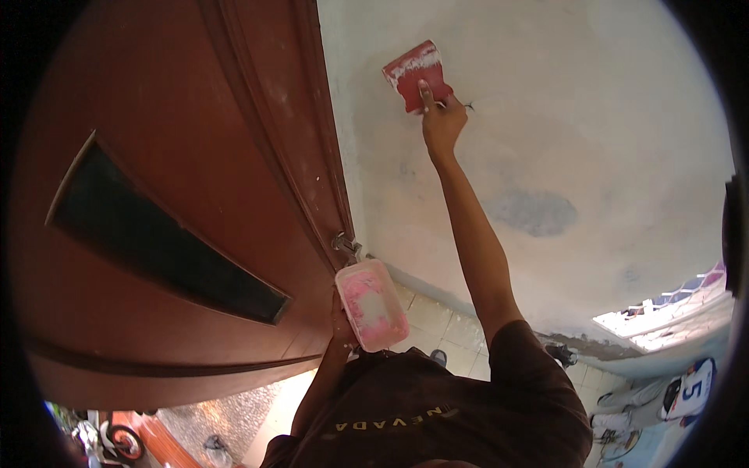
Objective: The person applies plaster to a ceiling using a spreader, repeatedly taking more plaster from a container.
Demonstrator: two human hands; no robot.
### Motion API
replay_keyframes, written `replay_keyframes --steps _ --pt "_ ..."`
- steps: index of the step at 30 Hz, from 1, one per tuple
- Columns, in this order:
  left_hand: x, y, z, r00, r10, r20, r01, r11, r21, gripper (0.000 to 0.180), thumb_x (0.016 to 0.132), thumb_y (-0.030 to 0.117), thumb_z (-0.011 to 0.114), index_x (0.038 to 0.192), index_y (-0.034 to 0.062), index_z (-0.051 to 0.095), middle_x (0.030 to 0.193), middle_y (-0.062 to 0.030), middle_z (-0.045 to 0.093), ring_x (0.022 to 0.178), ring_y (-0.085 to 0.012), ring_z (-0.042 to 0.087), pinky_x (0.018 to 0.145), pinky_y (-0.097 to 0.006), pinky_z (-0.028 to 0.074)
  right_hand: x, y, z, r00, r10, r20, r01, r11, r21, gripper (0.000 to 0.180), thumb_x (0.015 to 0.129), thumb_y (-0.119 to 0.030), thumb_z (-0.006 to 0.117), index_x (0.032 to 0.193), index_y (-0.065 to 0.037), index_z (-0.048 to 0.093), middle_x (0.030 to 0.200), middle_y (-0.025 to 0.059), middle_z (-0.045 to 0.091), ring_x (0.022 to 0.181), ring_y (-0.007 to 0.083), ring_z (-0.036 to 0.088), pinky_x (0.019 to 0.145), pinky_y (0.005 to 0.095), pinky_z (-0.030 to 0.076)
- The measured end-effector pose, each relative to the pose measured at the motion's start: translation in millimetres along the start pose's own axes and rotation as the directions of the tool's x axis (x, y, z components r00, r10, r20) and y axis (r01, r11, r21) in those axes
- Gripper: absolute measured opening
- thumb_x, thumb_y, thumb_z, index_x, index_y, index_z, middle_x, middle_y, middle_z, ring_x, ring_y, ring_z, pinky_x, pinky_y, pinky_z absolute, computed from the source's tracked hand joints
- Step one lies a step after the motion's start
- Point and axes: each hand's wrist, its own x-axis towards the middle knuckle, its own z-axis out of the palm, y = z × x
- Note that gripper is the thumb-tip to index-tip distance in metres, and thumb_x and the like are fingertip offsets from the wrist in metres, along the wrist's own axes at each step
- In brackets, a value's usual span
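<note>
My right arm reaches up along a pale plastered wall [499,140]. In my right hand [443,125] is a red putty spreader [417,74], its wide blade smeared with white putty and held at the wall, the thumb lying along its face. Lower down, my left hand [340,321] grips the side of a shallow rectangular plastic tub [395,331] in front of my body. Pink smears and some white paste show inside the tub. The left fingers are mostly hidden behind it.
A brown wooden door [179,156] with a dark glass panel [156,234] and a metal handle [342,242] stands close on the left. A bright grated window [663,312] is at right. Beyond are another person [663,402] and a motorbike [105,441]. Floor tiles [433,316] lie below.
</note>
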Motion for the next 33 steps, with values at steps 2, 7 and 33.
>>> replay_keyframes --steps 2,7,33 --pt "1.1 11.2 -12.7 0.997 -0.02 -0.076 0.027 0.995 0.1 0.082 0.097 0.074 0.041 0.151 0.0115 0.045 0.145 -0.0139 0.056 0.13 -0.0359 0.056 0.11 -0.06 0.045 1.6 -6.6 3.0 0.998 0.014 -0.065 -0.026 0.983 -0.184 0.037 0.094 -0.03 0.076 0.088 0.006 0.073 0.065 0.0129 0.07 0.055 0.018 0.064 0.056 0.034 0.049" --pt "14.7 21.1 -41.2 0.973 -0.221 0.064 0.221 0.975 0.02 0.083 0.098 0.075 0.04 0.151 0.0108 0.045 0.145 -0.0143 0.056 0.131 -0.0356 0.056 0.111 -0.057 0.045 -41.2 49.0 -70.3 0.945 -0.14 -0.296 0.045 0.95 -0.308 0.042 0.093 -0.036 0.078 0.078 0.003 0.071 0.057 0.0027 0.057 0.05 0.0084 0.046 0.048 0.0317 0.038" --pt "25.8 22.7 -22.4 0.901 -0.431 -0.049 0.43 0.902 -0.027 0.084 0.097 0.075 0.041 0.151 0.0117 0.046 0.144 -0.0143 0.056 0.13 -0.0352 0.057 0.107 -0.06 0.047 -33.9 2.2 -198.8 0.923 -0.287 -0.256 0.102 0.823 -0.558 0.026 0.099 -0.018 0.07 0.115 0.002 0.066 0.099 0.0141 0.074 0.086 0.0194 0.07 0.076 0.0316 0.055"
